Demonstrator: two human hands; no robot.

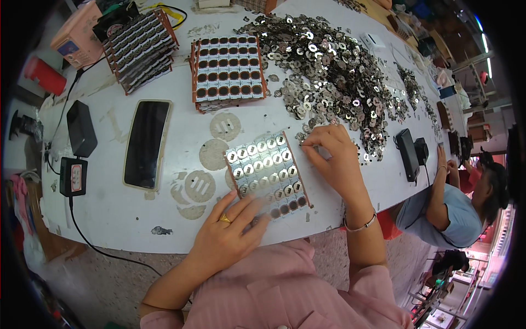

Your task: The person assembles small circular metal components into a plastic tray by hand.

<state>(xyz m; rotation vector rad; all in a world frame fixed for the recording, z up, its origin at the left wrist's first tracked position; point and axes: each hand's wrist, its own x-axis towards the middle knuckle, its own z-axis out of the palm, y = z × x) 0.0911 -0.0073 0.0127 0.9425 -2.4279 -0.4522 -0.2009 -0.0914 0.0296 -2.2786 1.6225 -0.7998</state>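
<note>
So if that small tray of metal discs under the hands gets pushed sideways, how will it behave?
The tray looks thin and flat, so it likely slides easily on the smooth white table. The discs seem only seated in pockets, so a jolt may spill them. The left hand pinning its near edge suggests it is light.

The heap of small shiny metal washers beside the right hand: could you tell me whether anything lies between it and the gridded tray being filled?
Nothing visible does. The heap of shiny metal washers spreads down to the right hand, whose fingertips pinch at the top right corner of the brown-edged gridded tray. The left hand rests on the tray's near edge.
</note>
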